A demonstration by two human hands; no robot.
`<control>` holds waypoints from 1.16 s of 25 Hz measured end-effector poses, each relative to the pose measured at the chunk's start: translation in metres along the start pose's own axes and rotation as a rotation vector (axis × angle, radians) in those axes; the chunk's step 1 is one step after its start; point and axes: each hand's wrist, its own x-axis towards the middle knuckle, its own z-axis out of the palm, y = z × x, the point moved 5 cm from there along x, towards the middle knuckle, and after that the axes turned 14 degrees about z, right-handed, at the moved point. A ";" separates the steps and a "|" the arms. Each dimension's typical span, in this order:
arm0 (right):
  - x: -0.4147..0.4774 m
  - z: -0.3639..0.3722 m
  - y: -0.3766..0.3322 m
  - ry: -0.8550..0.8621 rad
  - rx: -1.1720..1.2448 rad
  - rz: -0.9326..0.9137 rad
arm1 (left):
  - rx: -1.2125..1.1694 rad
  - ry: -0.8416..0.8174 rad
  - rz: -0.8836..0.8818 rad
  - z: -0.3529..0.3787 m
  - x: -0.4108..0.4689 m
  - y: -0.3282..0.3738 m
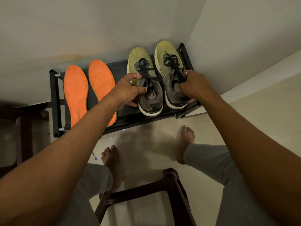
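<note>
Olive-yellow mesh, black laces: the left sneaker (147, 88) and the right sneaker (169, 66) are sitting side by side at the right end of the black shoe rack (128, 117), toes to the wall. I am seeing the left hand (128, 91) curling thumb and fingers round the left sneaker's collar. The right hand (194, 86) is gripping the right sneaker's collar. Two orange insoles (75, 95) are lying flat on the rack's left half.

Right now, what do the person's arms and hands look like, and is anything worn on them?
The left forearm and the right forearm are bare, with no sleeve, watch or bracelet in view. The left hand wears nothing visible. The right hand has one thin silver ring on a finger.
</note>
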 end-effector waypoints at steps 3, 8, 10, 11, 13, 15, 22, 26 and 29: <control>0.002 0.001 0.001 -0.009 0.011 0.016 | 0.012 0.001 -0.001 -0.001 0.000 0.001; 0.005 0.003 -0.002 0.058 -0.038 -0.012 | 0.033 -0.007 -0.005 0.000 -0.002 0.002; 0.007 0.004 -0.003 0.079 -0.054 -0.020 | 0.043 -0.008 0.000 0.000 -0.003 0.003; 0.008 0.004 -0.003 0.090 -0.065 -0.025 | 0.048 -0.007 0.003 -0.001 -0.004 0.003; 0.010 0.004 -0.004 0.116 -0.077 -0.032 | 0.059 -0.001 0.011 -0.002 -0.004 0.005; 0.009 0.002 -0.006 0.166 -0.093 -0.044 | 0.077 0.011 0.021 -0.003 -0.004 0.007; -0.016 -0.012 -0.041 0.446 -0.109 -0.248 | 0.192 0.078 0.117 0.000 -0.017 0.023; -0.043 -0.003 -0.063 0.405 -0.019 -0.367 | 0.210 0.120 0.217 -0.015 -0.047 0.032; -0.070 0.009 -0.088 0.315 0.099 -0.413 | 0.206 0.205 0.254 -0.042 -0.083 0.039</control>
